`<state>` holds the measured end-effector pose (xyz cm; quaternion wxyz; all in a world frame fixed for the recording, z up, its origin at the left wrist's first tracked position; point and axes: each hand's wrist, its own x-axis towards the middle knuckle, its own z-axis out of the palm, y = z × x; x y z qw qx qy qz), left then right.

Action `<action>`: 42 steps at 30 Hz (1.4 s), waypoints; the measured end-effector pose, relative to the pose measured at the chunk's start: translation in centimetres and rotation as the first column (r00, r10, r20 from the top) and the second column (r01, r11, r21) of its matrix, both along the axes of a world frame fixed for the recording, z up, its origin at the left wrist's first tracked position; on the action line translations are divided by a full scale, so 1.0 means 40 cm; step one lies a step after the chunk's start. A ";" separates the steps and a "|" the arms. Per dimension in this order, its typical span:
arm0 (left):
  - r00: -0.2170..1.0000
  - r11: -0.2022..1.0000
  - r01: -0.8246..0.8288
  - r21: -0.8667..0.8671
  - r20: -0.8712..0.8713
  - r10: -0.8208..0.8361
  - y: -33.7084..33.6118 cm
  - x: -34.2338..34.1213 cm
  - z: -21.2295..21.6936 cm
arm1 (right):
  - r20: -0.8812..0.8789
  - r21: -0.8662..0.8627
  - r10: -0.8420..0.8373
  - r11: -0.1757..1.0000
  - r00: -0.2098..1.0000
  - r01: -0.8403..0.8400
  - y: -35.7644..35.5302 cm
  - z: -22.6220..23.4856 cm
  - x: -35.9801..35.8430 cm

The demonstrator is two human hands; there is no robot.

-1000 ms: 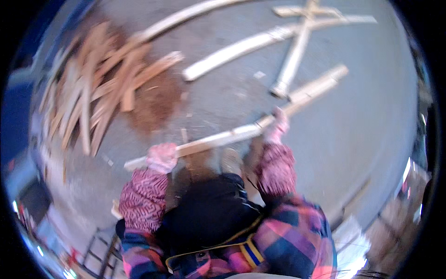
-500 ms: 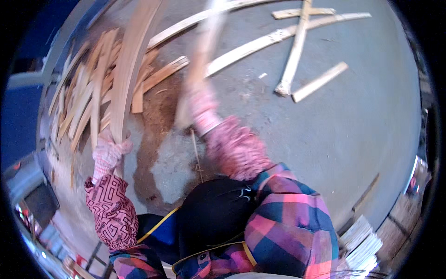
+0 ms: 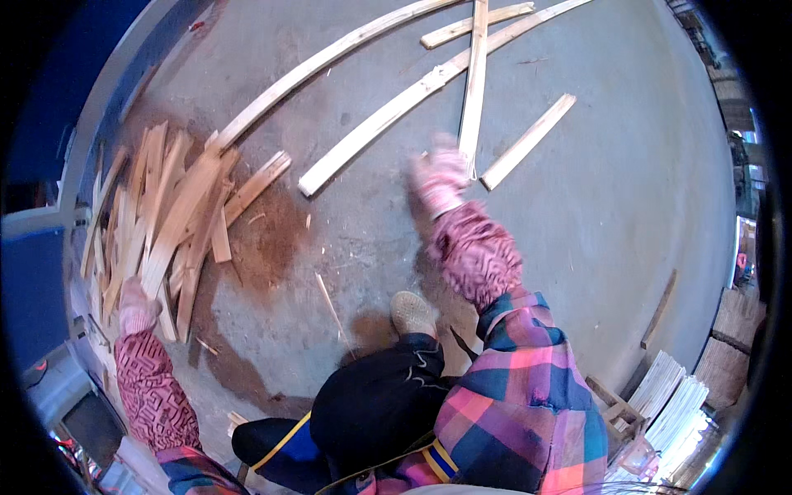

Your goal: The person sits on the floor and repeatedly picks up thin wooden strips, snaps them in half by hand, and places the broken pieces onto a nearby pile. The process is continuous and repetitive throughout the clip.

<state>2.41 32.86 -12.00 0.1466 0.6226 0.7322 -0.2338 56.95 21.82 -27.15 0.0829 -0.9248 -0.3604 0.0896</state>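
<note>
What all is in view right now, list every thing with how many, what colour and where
Plank pile: many, pale wood, floor at left, by the left hand.
Long planks: about five, pale wood, spread on the floor at top centre.
Short plank: one, pale wood, floor right of the right hand.
Sawdust patch: one, brown, floor beside the pile.
Floor: one, grey concrete.
Board stacks: a few, whitish, lower right.
Shoe: one, tan, centre bottom.
Left hand: pink glove, at the pile's near end.
Right hand: pink glove, blurred, near a long plank's end, holding nothing visible.
</note>
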 end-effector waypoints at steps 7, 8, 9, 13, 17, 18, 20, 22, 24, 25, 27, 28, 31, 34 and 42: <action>0.959 0.961 0.263 -0.086 0.136 -0.250 -0.107 0.279 -0.170 | -0.748 0.317 -0.108 0.809 0.655 0.495 -0.045 -0.081 0.154; 0.939 0.988 0.153 -0.003 0.311 -0.145 -0.155 0.386 -0.163 | -0.867 0.237 -0.077 0.806 0.493 0.542 -0.048 -0.045 0.031; 0.848 0.962 0.058 -0.269 0.521 0.094 -0.136 0.474 -0.099 | -0.897 0.202 -0.081 0.798 0.434 0.567 -0.046 -0.011 -0.107; 0.613 0.847 0.150 -0.509 0.721 0.325 -0.157 0.591 -0.225 | -0.851 -0.003 0.154 0.955 0.502 -0.297 -0.170 -0.077 -0.512; 0.914 0.760 0.380 -0.527 0.343 -0.218 -0.208 0.587 -0.145 | -0.703 0.276 0.708 0.360 0.068 -0.891 -0.220 -0.130 -0.515; 0.924 0.787 0.336 -0.517 0.342 -0.170 -0.238 0.551 -0.130 | -0.635 0.309 0.766 0.140 -0.095 -0.941 -0.226 -0.138 -0.516; 0.952 0.827 0.224 -0.516 0.299 -0.072 -0.293 0.412 -0.086 | -0.735 0.058 0.646 0.362 0.206 -0.930 -0.086 0.039 -0.380; 0.944 0.812 0.219 -0.542 0.327 -0.037 -0.357 0.341 -0.087 | -0.522 0.243 0.603 0.783 0.603 -0.573 -0.081 -0.020 -0.310; 0.824 0.749 0.404 -0.525 0.564 -0.050 -0.405 0.386 -0.170 | -0.657 0.409 0.246 0.910 0.713 0.062 -0.021 -0.203 -0.169; 0.748 0.721 0.503 -0.476 0.657 -0.088 -0.423 0.454 -0.215 | -0.748 0.492 0.126 0.763 0.651 0.419 0.000 -0.314 -0.028; 0.909 0.773 0.233 -0.591 0.415 0.044 -0.445 0.352 -0.130 | -0.994 -0.071 -0.106 0.699 0.005 0.711 0.106 -0.077 -0.325; 0.924 0.768 0.200 -0.608 0.379 0.059 -0.438 0.381 -0.105 | -0.998 0.000 -0.046 0.646 0.039 0.763 0.096 -0.033 -0.319; 0.866 0.758 0.311 -0.573 0.500 0.023 -0.450 0.400 -0.121 | -0.984 0.167 0.032 0.484 0.173 0.859 0.033 0.008 -0.276; 0.847 0.703 0.402 -0.587 0.530 -0.042 -0.457 0.394 -0.186 | -0.892 0.188 -0.268 0.515 0.365 0.837 -0.034 -0.054 -0.212; 0.868 0.765 0.262 -0.588 0.490 0.080 -0.431 0.449 -0.157 | -0.504 0.117 -0.499 0.769 0.705 0.628 -0.029 -0.141 -0.147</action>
